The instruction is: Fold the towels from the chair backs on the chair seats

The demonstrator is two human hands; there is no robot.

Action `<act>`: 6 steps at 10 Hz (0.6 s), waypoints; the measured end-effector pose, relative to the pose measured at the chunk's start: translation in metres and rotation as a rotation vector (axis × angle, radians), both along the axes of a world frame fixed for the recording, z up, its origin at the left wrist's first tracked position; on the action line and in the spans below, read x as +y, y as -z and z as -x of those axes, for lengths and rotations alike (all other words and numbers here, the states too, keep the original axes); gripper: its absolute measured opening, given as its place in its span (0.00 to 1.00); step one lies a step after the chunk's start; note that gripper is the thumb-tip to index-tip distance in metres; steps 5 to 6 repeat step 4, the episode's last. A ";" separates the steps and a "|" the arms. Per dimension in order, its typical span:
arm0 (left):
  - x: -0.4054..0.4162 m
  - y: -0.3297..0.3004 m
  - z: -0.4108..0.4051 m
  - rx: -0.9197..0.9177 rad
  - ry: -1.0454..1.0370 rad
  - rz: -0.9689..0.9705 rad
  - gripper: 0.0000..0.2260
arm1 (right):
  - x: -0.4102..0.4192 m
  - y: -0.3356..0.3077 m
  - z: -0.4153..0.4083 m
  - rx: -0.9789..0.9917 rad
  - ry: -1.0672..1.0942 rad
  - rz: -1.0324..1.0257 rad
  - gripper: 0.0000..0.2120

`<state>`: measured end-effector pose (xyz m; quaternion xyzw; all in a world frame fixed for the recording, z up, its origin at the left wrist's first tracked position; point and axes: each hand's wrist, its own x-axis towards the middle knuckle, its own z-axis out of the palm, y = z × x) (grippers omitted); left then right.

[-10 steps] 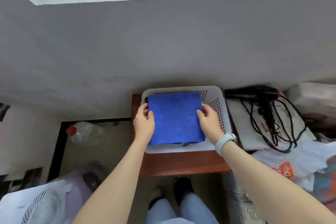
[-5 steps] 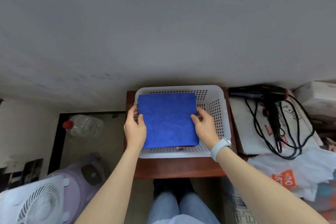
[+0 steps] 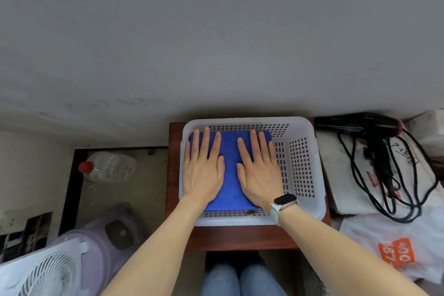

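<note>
Towel (image 3: 230,151) under flat hands (image 3: 230,170)

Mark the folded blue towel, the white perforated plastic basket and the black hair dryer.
folded blue towel (image 3: 230,151): head view, bare cloth between the two hands.
white perforated plastic basket (image 3: 300,166): head view, its right inner wall.
black hair dryer (image 3: 355,124): head view, middle of its barrel.

Both hands hide much of the blue towel (image 3: 230,163) — fan (image 3: 40,274) cut off at the edge.
</note>
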<state>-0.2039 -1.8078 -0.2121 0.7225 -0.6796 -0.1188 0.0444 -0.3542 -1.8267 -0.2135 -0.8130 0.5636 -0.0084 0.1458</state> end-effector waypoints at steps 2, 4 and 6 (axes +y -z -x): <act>-0.006 0.023 -0.002 -0.009 -0.016 0.000 0.25 | -0.005 0.022 -0.003 0.016 0.011 -0.022 0.27; -0.009 0.010 -0.003 -0.054 -0.016 -0.170 0.25 | -0.010 0.001 -0.002 0.011 -0.005 -0.148 0.29; -0.009 0.010 -0.003 -0.054 -0.016 -0.170 0.25 | -0.010 0.001 -0.002 0.011 -0.005 -0.148 0.29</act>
